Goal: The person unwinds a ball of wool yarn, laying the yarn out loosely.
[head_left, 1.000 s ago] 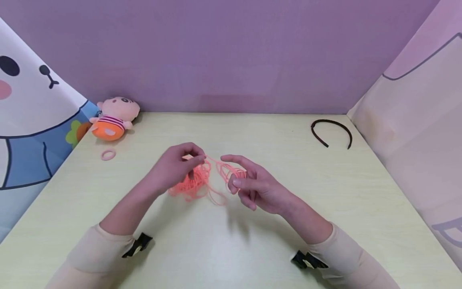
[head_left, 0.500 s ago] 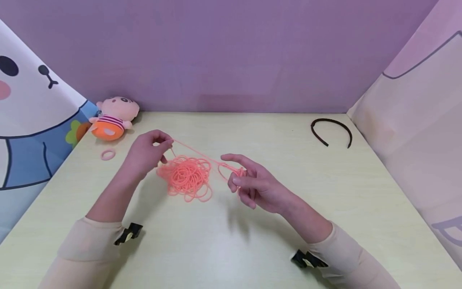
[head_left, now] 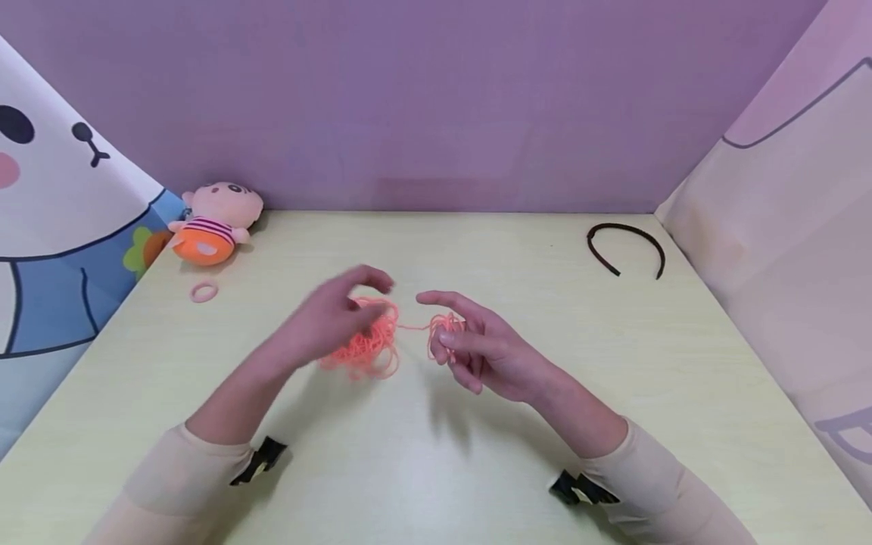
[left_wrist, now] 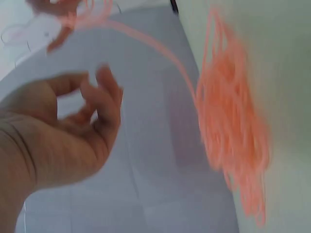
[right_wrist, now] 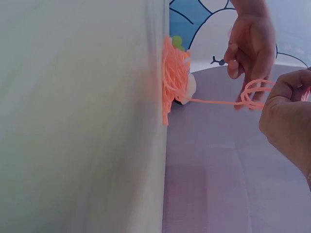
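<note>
A loose heap of coral-orange cord [head_left: 359, 359] lies on the table, partly hidden in the head view by my left hand [head_left: 327, 322]. That hand hovers over the heap, thumb and fingers apart and loosely bent, with no cord between them in the left wrist view. My right hand [head_left: 496, 356] holds several loops of the same cord [right_wrist: 256, 92] wound about its fingers, its thumb pressed near them and its index finger stretched out. One strand [right_wrist: 214, 102] runs from the loops to the heap.
At the back left sits a plush doll [head_left: 216, 224] in a striped top and orange bottoms, with a pink ring [head_left: 203, 291] in front of it. A dark headband [head_left: 627, 228] lies at the back right. Fabric walls [head_left: 443, 113] enclose the table [head_left: 422, 469].
My left hand drew a strand out to the left, then came back right and let it go. The cord at the right hand looks more bunched; that hand has stayed in place.
</note>
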`<state>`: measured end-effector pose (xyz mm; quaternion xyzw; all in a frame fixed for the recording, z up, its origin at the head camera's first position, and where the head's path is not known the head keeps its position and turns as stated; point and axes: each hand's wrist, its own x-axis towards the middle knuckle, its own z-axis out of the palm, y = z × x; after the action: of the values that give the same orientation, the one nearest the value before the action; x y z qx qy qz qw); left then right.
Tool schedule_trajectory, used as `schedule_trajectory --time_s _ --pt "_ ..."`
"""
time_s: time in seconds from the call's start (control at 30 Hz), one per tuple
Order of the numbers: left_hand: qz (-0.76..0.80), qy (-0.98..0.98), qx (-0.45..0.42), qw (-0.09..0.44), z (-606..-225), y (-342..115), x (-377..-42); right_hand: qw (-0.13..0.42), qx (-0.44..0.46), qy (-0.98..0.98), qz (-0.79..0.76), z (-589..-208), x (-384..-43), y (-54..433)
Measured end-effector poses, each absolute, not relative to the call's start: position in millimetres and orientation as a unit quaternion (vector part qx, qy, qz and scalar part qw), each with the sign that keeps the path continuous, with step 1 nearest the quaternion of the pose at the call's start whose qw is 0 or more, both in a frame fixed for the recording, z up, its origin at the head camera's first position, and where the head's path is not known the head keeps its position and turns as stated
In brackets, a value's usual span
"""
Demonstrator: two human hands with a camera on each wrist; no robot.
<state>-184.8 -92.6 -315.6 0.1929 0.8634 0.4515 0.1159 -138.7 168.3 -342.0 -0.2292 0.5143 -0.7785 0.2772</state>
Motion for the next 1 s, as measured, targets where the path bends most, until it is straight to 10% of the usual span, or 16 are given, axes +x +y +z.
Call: schedule_trajectory --time_s 0.2,1.0 --pt "0.438 0.829 0.281 0.204 -323.9 -72.9 -167.9 0.284 -0.233 0.51 -0.778 -341.0 -137.0 168.3" --pt "0.377 0.914 0.094 0.121 -317.7 -117.2 -206.3 0.28 -0.236 0.509 -0.779 -341.4 -138.0 168.4"
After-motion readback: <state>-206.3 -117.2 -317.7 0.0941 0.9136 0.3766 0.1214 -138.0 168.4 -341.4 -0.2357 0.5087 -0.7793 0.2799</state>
